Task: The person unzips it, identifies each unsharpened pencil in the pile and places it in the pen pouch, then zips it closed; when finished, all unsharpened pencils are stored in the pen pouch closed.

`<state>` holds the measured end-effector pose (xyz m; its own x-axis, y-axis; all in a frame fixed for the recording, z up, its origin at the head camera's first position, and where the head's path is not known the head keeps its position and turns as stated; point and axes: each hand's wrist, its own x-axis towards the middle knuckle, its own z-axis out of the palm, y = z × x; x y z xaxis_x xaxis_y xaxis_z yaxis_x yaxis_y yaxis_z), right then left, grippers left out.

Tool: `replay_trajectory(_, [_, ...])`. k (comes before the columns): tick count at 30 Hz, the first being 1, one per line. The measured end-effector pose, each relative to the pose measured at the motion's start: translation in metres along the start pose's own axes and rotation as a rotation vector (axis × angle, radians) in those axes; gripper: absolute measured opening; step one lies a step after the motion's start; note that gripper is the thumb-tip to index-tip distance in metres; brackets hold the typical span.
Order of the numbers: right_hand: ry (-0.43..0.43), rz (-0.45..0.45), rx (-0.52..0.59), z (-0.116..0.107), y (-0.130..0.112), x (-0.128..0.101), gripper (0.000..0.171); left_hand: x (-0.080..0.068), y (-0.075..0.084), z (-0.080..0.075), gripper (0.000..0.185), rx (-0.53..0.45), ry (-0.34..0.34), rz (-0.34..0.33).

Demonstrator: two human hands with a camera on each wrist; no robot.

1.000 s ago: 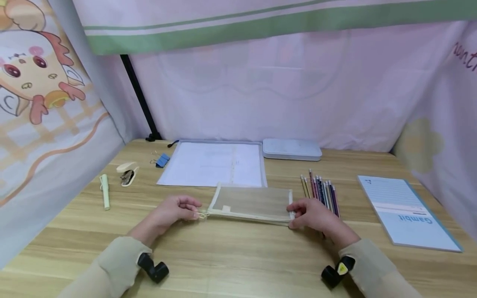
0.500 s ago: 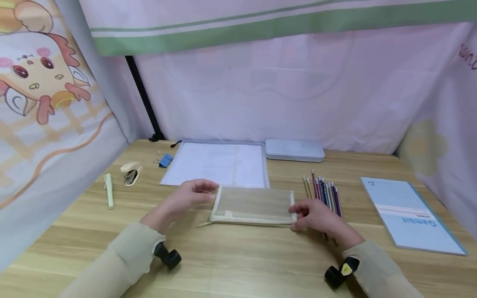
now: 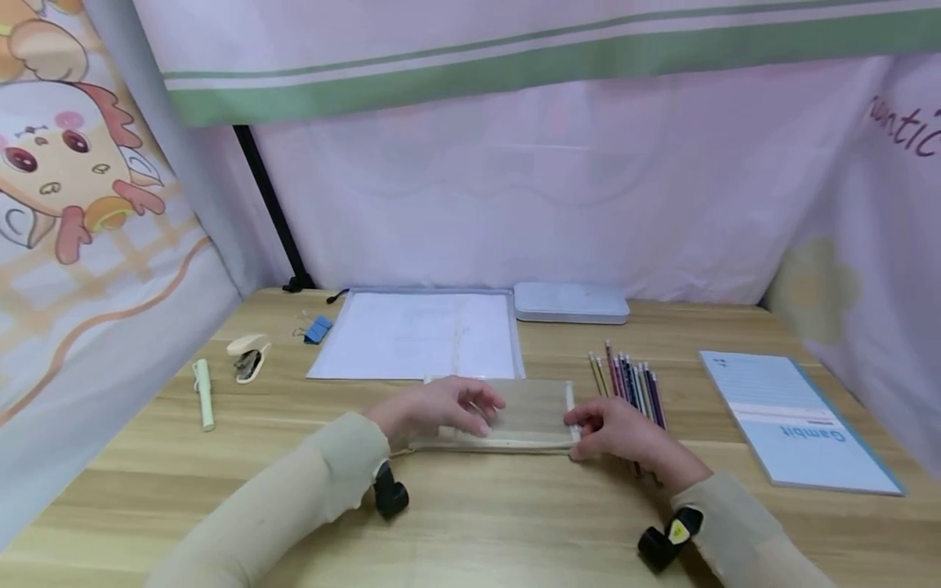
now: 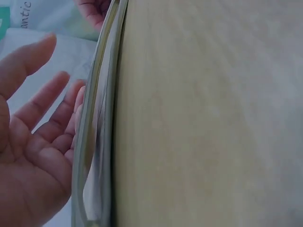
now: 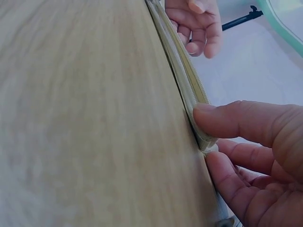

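Right now the right hand (image 3: 613, 431) pinches the right end of the mesh zip pouch (image 3: 531, 411), thumb on the near edge, fingers curled behind; the right wrist view shows thumb and fingers clamped on the pouch's corner (image 5: 204, 137). The left hand (image 3: 441, 408) lies on top of the pouch's left part, fingers relaxed and mostly straight, not gripping; in the left wrist view the palm (image 4: 28, 156) is spread beside the pouch edge (image 4: 97, 123). Pouch lies flat on the wooden table (image 3: 478, 523), center front, w/ its long side facing the person. Just behind it: a clear document folder (image 3: 419, 335). Just right of the right hand: a row of coloured pencils (image 3: 628, 377). Further right, a blue notebook (image 3: 794, 420). Behind the folder's right corner, a white case (image 3: 571, 302). Far left: a green pen (image 3: 203, 394), a stapler (image 3: 248, 357), a blue binder clip (image 3: 317, 329).
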<state>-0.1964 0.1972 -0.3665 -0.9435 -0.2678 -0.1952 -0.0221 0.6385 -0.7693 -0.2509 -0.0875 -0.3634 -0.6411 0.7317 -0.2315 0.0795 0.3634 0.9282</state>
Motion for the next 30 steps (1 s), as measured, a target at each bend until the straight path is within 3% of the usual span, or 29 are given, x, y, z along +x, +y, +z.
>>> replay_trajectory(5, [0.007,0.031,0.003,0.002,0.001,0.0,0.045,0.005,0.0,0.006,0.051,0.098,-0.084,0.011])
replay_trajectory(15, [-0.012,0.026,-0.002,0.002,0.0,-0.001,0.046,0.005,-0.004,0.011,0.056,0.197,-0.064,-0.005])
replay_trajectory(17, [-0.016,0.025,-0.002,0.001,0.0,-0.002,0.046,0.004,-0.005,0.011,0.054,0.176,-0.064,-0.001])
replay_trajectory(24, [-0.029,0.029,-0.006,0.0,-0.002,-0.002,0.05,0.0,-0.005,0.005,0.045,-0.038,-0.069,-0.04])
replay_trajectory(30, [-0.067,-0.118,-0.015,-0.019,0.007,-0.012,0.055,-0.003,-0.002,0.004,0.035,-0.009,-0.026,-0.076])
